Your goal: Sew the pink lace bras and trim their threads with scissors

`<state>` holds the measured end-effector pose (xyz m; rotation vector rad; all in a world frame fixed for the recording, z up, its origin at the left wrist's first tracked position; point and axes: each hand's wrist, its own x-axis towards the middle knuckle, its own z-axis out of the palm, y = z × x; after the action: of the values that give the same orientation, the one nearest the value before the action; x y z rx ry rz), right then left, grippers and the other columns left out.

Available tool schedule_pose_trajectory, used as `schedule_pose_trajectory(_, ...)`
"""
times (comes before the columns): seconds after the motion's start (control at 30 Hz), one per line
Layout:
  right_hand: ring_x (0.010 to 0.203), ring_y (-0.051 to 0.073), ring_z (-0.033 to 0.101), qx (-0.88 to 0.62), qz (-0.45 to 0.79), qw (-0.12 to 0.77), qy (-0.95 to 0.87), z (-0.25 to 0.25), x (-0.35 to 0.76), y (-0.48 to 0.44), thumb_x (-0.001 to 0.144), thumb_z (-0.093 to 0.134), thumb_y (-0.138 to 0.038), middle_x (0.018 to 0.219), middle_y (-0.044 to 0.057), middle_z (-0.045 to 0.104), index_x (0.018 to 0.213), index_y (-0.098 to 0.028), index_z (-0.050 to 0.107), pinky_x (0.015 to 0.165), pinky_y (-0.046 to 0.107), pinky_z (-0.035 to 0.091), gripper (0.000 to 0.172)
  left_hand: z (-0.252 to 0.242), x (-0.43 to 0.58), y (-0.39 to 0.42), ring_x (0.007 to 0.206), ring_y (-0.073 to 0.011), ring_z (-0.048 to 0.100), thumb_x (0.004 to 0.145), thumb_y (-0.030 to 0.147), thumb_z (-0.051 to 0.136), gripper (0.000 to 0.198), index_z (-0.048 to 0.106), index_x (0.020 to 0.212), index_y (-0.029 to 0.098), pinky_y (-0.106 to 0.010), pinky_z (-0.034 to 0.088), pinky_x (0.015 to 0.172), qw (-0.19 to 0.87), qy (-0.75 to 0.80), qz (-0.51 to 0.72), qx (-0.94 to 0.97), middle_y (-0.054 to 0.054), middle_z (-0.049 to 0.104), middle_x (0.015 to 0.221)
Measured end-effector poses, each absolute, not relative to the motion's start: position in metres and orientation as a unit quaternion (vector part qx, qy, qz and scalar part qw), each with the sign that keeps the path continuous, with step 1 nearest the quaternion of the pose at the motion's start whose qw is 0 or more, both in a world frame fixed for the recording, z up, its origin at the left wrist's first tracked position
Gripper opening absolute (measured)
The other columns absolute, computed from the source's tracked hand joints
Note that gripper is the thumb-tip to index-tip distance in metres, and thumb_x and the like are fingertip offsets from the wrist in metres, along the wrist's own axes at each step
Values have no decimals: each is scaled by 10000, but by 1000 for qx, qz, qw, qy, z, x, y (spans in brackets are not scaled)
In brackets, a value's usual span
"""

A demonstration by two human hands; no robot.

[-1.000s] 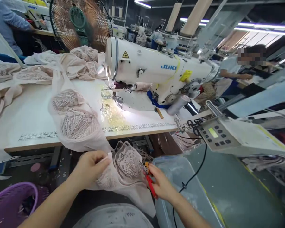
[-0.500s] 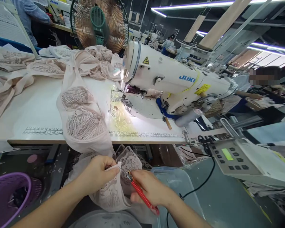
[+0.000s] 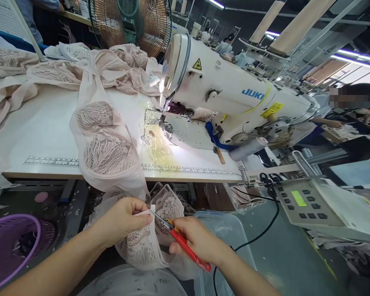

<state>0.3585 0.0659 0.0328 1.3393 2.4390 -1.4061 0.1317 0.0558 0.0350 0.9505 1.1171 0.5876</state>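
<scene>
A chain of pale pink lace garment pieces [image 3: 106, 152] trails from the white sewing table [image 3: 37, 135] over its front edge down to my lap. My left hand [image 3: 123, 218] pinches the edge of the lowest lace piece [image 3: 169, 205], fingers closed on the fabric and a small white tag. My right hand [image 3: 197, 242] grips red-handled thread snips [image 3: 188, 253], their metal tips reaching the fabric right by my left fingers. Both hands sit below the table edge, in front of the white JUKI sewing machine [image 3: 234, 98].
More pink lace pieces [image 3: 49, 70] are heaped at the table's back left, before a standing fan [image 3: 132, 20]. A purple basket [image 3: 9, 246] sits lower left, a clear plastic bin [image 3: 228, 230] under my right hand, a control panel [image 3: 299, 201] at right. Other people work behind.
My right hand has brought the red snips from beside the fabric up to its edge, tips now at my left fingers. The view has shifted closer to the machine.
</scene>
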Motion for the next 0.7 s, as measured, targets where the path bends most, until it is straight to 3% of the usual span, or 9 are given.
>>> schedule_pose_trajectory(0.27, 485, 80, 264, 435, -459, 46, 773, 43, 356, 65, 727, 630, -498, 539, -62, 350, 599, -201, 335, 456, 217, 197, 438, 39, 132, 57, 496, -72, 291, 619, 347, 635, 230, 524, 560, 155, -218, 205, 495, 716, 494, 266, 415, 71, 401, 515)
schedule_pose_trajectory(0.5, 532, 93, 321, 425, -387, 60, 816, 41, 357, 67, 653, 648, -614, 608, -49, 417, 636, -201, 341, 487, 212, 222, 515, 39, 134, 60, 482, -77, 330, 583, 344, 642, 219, 543, 557, 150, -230, 226, 500, 725, 502, 249, 400, 61, 430, 500)
schedule_pose_trajectory(0.7, 534, 97, 318, 421, -372, 42, 826, 39, 358, 66, 666, 647, -583, 608, -44, 430, 651, -201, 357, 501, 217, 217, 479, 39, 135, 61, 485, -78, 336, 567, 322, 639, 194, 556, 562, 147, -235, 232, 512, 724, 507, 250, 395, 60, 442, 499)
